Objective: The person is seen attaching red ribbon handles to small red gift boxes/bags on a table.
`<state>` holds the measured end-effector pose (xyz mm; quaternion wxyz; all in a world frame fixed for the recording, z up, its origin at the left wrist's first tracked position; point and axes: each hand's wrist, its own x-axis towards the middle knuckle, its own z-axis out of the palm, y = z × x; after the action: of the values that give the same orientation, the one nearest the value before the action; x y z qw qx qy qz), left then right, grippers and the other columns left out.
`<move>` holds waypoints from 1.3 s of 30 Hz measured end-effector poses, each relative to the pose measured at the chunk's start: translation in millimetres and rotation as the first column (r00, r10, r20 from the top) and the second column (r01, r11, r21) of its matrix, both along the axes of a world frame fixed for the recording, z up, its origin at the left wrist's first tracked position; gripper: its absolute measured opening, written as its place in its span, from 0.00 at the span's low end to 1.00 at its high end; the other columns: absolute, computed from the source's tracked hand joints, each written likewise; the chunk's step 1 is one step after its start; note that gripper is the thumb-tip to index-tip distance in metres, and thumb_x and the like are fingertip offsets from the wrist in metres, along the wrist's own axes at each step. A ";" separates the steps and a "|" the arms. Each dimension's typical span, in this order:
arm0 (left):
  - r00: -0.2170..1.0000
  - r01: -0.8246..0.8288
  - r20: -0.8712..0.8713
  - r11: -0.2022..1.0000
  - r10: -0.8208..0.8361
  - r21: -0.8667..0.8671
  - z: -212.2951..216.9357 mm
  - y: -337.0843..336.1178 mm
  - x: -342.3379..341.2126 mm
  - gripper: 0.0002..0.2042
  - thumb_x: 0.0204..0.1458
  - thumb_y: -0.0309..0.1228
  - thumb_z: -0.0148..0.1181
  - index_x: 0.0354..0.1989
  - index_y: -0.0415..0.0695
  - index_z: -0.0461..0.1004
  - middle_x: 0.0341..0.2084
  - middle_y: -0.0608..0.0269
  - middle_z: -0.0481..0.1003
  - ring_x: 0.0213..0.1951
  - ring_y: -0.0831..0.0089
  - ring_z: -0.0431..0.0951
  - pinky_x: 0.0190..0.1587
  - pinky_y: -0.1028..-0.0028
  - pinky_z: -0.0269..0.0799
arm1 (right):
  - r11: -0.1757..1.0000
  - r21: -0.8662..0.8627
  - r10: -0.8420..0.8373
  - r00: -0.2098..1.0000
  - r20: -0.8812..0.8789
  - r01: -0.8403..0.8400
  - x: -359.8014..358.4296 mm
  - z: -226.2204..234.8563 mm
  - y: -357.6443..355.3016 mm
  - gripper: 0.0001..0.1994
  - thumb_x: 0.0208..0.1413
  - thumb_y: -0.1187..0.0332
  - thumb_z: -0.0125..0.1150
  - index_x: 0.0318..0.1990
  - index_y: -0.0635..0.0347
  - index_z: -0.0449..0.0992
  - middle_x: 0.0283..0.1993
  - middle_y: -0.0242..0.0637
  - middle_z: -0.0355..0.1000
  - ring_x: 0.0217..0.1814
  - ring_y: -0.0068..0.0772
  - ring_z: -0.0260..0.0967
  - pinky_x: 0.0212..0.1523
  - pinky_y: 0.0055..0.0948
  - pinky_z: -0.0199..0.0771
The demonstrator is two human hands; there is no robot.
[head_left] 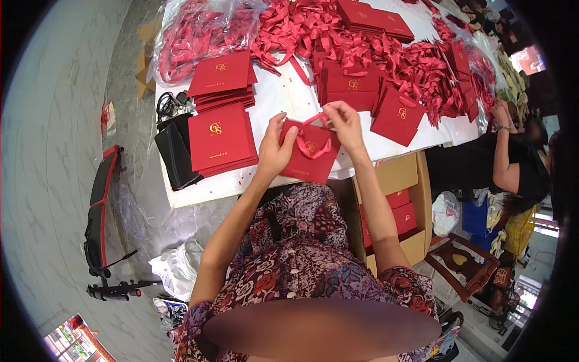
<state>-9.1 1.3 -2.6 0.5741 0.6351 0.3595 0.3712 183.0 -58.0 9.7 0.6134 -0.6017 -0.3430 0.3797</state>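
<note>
A small red paper gift bag with gold print lies tilted at the near edge of the white-covered table. My left hand grips its left side, thumb over the front. A pink-red ribbon handle loops across the bag's front. Near the bag's top right corner, my right hand is closed with fingertips pinching the ribbon. To the left sits a stack of flat red bags, with another stack behind it. More red bags with ribbons lie to the right.
Heaped red ribbons and a clear plastic sack of ribbons cover the far side. A black pouch rests at the left edge. Beside my right arm stands an open cardboard box holding red bags. Another person works at the right.
</note>
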 end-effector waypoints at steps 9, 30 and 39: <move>0.939 0.345 0.096 0.917 -0.331 -0.203 11.4 -31.9 -24.9 0.34 0.48 0.19 0.66 0.65 0.35 0.58 0.51 0.55 0.74 0.53 0.73 0.74 0.58 0.72 0.69 | 0.982 0.010 -0.184 0.954 0.237 0.187 16.8 -13.2 13.0 0.09 0.61 0.66 0.61 0.38 0.63 0.78 0.27 0.26 0.74 0.27 0.14 0.67 0.28 0.18 0.66; 0.794 0.127 -0.563 0.842 0.232 0.525 110.0 -54.6 -53.6 0.31 0.44 0.17 0.53 0.62 0.39 0.65 0.40 0.51 0.68 0.44 0.52 0.70 0.43 0.60 0.71 | 0.938 -0.303 0.211 0.421 0.882 0.165 -22.6 15.5 80.5 0.18 0.56 0.75 0.55 0.54 0.66 0.69 0.43 0.59 0.75 0.41 0.61 0.76 0.40 0.49 0.78; 0.806 0.324 -0.591 0.855 -0.026 0.405 71.0 -88.3 -41.0 0.31 0.41 0.26 0.64 0.58 0.39 0.64 0.45 0.51 0.67 0.47 0.51 0.69 0.46 0.57 0.73 | 0.926 -0.278 0.214 0.253 0.943 0.256 -8.8 -21.1 110.8 0.06 0.53 0.76 0.57 0.36 0.71 0.75 0.34 0.57 0.76 0.36 0.60 0.78 0.35 0.48 0.81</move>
<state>-50.1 -87.0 68.4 0.2952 0.8708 0.3455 0.1878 174.1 52.8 -11.5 0.1511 -0.8165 -0.5569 -0.0184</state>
